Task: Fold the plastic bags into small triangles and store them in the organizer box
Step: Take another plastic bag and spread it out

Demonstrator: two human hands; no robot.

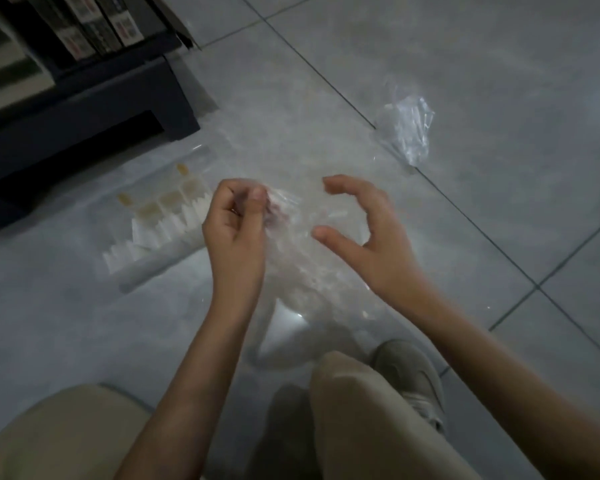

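My left hand (234,220) pinches the top corner of a clear plastic bag (302,258), which hangs between my two hands above the tiled floor. My right hand (364,220) hovers just right of the bag with thumb and fingers spread in a loose curve, holding nothing. A second clear plastic bag (404,128) lies crumpled on the floor farther away to the right. The clear organizer box (160,223) lies on the floor left of my left hand, with white folded pieces in a row along its near side.
A dark low cabinet (84,109) with books on its shelf stands at the upper left. My knees in beige trousers and a grey shoe (413,379) fill the lower edge. Grey floor tiles (499,98) stretch to the right.
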